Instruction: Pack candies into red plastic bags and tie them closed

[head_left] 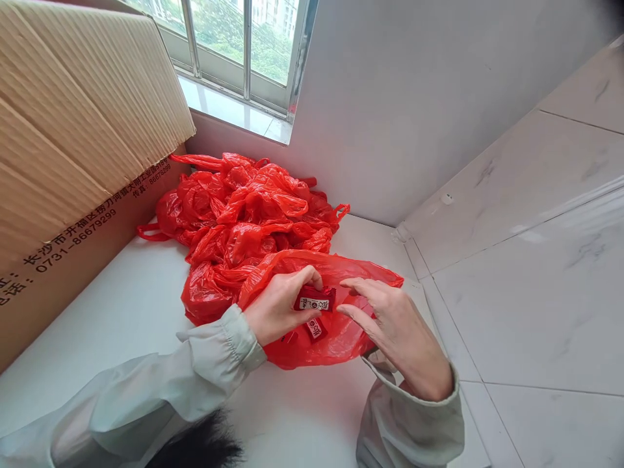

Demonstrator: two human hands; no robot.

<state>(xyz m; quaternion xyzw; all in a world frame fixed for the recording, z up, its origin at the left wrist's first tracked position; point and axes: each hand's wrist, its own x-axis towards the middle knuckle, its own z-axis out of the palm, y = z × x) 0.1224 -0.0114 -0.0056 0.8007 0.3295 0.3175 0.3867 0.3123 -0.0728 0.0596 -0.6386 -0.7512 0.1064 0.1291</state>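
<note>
The left hand (277,305) pinches a small dark red packet (314,303) between its thumb and fingers. The packet lies nearly flat across the grip, its white printed label facing up: the bent fingers reach its upper edge, the thumb tip is at its lower edge, and its right end sticks out past both tips towards the other hand. The right hand (392,318) is spread, thumb and fingers well apart and holding nothing, with its fingertips just beside that free end; a narrow gap separates them from the packet.

Both hands are over a red plastic bag (341,341) that lies spread out on the white bench (141,305), towards the right edge. A second packet (316,329), also with a white label, rests tilted in the bag, just below the left thumb. Something dark red shows beside it, mostly hidden by the left hand.

Beyond the open bag, a heap of crumpled red bags (258,201) stretches back towards the bench's far edge, where the grey wall (400,97) rises below and beside a barred window (270,39). A large cardboard box (73,117) stands along the bench's left side, printed with black characters and numbers.
</note>
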